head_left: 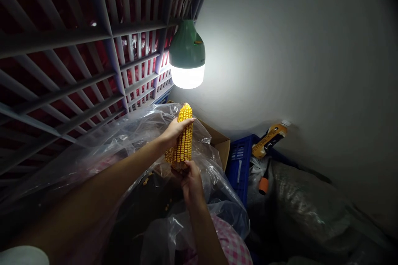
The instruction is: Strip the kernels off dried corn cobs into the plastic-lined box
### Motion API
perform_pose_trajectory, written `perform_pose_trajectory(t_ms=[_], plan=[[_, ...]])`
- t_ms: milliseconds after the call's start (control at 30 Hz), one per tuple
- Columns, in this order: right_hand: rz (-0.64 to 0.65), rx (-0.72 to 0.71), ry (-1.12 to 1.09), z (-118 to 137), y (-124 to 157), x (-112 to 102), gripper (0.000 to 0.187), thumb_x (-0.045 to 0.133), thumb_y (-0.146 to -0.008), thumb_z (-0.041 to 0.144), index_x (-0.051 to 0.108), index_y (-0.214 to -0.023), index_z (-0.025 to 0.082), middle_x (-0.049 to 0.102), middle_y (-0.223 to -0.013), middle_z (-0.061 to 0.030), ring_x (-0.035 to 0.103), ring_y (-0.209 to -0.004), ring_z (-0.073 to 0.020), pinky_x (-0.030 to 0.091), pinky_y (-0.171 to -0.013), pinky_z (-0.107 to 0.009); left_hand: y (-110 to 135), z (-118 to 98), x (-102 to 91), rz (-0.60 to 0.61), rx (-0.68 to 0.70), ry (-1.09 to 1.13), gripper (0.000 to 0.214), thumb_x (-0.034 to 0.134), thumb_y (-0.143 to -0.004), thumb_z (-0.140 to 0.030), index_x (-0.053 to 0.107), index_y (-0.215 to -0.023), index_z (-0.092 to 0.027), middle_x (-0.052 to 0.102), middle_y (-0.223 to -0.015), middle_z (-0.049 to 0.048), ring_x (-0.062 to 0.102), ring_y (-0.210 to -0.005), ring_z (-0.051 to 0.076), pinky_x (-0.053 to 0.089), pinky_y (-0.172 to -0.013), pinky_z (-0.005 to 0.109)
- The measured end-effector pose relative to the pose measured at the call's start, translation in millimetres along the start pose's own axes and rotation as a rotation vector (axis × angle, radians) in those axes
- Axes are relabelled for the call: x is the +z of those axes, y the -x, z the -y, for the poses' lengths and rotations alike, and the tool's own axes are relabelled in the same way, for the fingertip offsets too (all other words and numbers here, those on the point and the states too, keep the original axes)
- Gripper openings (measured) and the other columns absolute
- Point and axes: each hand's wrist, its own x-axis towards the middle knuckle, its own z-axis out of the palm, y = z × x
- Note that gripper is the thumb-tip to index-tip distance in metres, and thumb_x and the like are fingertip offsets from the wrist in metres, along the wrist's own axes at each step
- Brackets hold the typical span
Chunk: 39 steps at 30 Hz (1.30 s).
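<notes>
Upright before me is a yellow ear of corn [185,136], its rows of kernels facing the lamp. My left hand [178,129] wraps its upper part, the thumb lying across the kernels. Around the bottom end close the fingers of my right hand [190,178]. Behind the cob, more kernels [168,155] show, partly covered; whether they belong to a second cob I cannot tell. Beneath both hands spreads a clear plastic bag [214,174], with a few loose kernels [146,181] lying in its dark opening.
A lit green lamp [187,49] hangs from a slatted crate [115,49] at left. Right of the bag are a cardboard box edge [222,149], a blue crate [238,165], a yellow-labelled bottle [270,138], an orange-ended handle [263,185] and a large sack [311,198] by the wall.
</notes>
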Motion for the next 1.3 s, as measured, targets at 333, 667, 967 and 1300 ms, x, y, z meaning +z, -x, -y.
perform_pose_trajectory(t_ms=[333,667,967,1300], plan=[[0.117,-0.039,-0.030,9.8,7.2,2.8,0.028,0.055,-0.060,0.019,0.064,-0.087,0.021,0.067,-0.086,0.0010,0.061,-0.080,-0.0153,0.052,-0.073,-0.028,-7.1,-8.7,-6.9,0.054,-0.126,0.114,0.025,0.065,-0.073,-0.036,0.055,-0.080,-0.015,0.059,-0.059,0.0019,0.056,-0.049,0.013,0.047,-0.048,0.025],[0.113,-0.025,-0.087,13.3,6.3,-1.1,0.026,0.060,-0.066,0.022,0.063,-0.092,0.019,0.068,-0.091,-0.0007,0.063,-0.083,-0.0159,0.052,-0.071,-0.028,-9.7,-13.4,-6.2,0.050,-0.202,0.199,0.022,0.060,-0.076,-0.034,0.059,-0.072,-0.013,0.061,-0.056,0.0034,0.057,-0.047,0.013,0.049,-0.047,0.024],[0.078,-0.117,-0.054,10.6,8.1,0.5,0.031,0.051,-0.063,0.013,0.064,-0.090,0.020,0.067,-0.091,0.0012,0.060,-0.085,-0.0142,0.052,-0.076,-0.028,-7.4,-12.4,-4.3,0.019,-0.184,0.240,0.023,0.061,-0.075,-0.036,0.057,-0.073,-0.013,0.062,-0.058,0.0047,0.058,-0.047,0.014,0.049,-0.046,0.025],[0.019,-0.022,-0.165,12.9,6.3,2.1,0.018,0.062,-0.066,0.028,0.063,-0.081,0.018,0.069,-0.082,0.0003,0.063,-0.078,-0.0149,0.053,-0.071,-0.028,-6.8,-9.8,-2.5,0.030,-0.157,0.204,0.024,0.062,-0.074,-0.037,0.057,-0.074,-0.014,0.060,-0.058,0.0030,0.057,-0.047,0.013,0.048,-0.047,0.024]])
